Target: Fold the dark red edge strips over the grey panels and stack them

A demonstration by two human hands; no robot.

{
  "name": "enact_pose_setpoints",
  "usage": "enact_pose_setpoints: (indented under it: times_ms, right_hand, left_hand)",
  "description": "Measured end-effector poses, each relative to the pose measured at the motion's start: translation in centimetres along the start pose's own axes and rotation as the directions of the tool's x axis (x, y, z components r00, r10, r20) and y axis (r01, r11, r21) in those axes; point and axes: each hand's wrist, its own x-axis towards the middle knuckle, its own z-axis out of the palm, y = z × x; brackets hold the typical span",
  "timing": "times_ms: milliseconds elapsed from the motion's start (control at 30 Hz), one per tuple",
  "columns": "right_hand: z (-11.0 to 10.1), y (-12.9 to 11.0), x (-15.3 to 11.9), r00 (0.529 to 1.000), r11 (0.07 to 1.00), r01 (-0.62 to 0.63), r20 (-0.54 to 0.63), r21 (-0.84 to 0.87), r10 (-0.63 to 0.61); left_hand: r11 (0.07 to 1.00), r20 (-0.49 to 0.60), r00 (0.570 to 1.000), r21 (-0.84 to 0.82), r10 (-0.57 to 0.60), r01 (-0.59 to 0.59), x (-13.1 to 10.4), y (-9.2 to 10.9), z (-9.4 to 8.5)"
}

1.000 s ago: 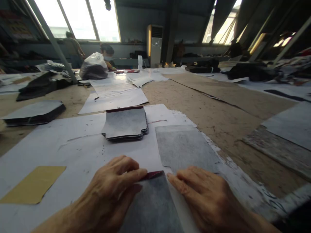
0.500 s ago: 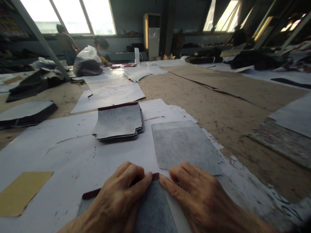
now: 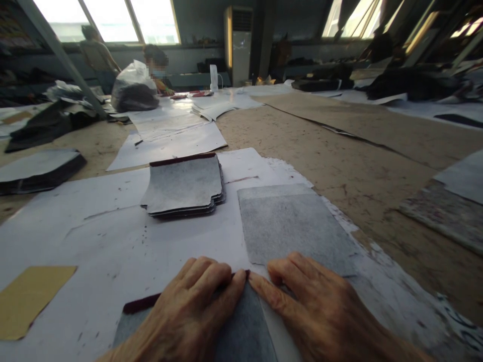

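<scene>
A grey, felt-like fabric piece [image 3: 245, 327] with a dark maroon strip [image 3: 141, 304] folded along its far edge lies at the bottom centre, partly covered by my hands. My left hand [image 3: 196, 301] is closed, its fingers curled and its thumb pressing the maroon edge near the right corner. My right hand [image 3: 313, 296] is closed too, with its thumb tip on that corner, almost meeting the left thumb. Just beyond the right hand lies a flat grey sheet [image 3: 287, 216]. Farther off sits a stack of similar grey pieces [image 3: 183, 183], the top one edged in maroon.
White paper [image 3: 109, 241] covers the near table. A tan card [image 3: 33, 299] lies at left, and a thick stack of grey sheets [image 3: 37, 171] behind it. A plastic bag [image 3: 136, 88] stands at the back. Other people are beyond the table.
My left thumb has slid right along the maroon edge, so less of the strip shows between the thumbs. The right hand stays at the corner. The camera view has shifted slightly.
</scene>
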Motion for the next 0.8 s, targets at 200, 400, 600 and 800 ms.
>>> enact_pose_setpoints:
  times_ms: [200, 400, 600, 800]
  right_hand:
    - [0.2, 0.2, 0.1, 1.000, 1.000, 0.002, -0.018, 0.001, -0.002]
    - [1.1, 0.8, -0.7, 0.981, 0.998, 0.014, -0.192, 0.066, -0.001]
    - [0.6, 0.5, -1.0, 0.990, 0.999, -0.033, -0.136, 0.033, 0.038]
    - [0.8, 0.2, -0.4, 0.984, 0.999, -0.025, -0.177, 0.022, 0.029]
  left_hand:
    - [1.000, 0.041, 0.999, 0.018, -0.016, 0.015, 0.0, 0.5, -0.5]
    - [0.999, 0.075, 0.997, 0.046, 0.012, -0.015, 0.2, 0.3, -0.6]
    - [0.994, -0.005, 0.998, 0.089, 0.060, -0.060, -0.3, -0.1, 0.6]
    - [0.996, 0.072, 0.997, 0.084, -0.036, 0.030, -0.4, 0.1, 1.0]
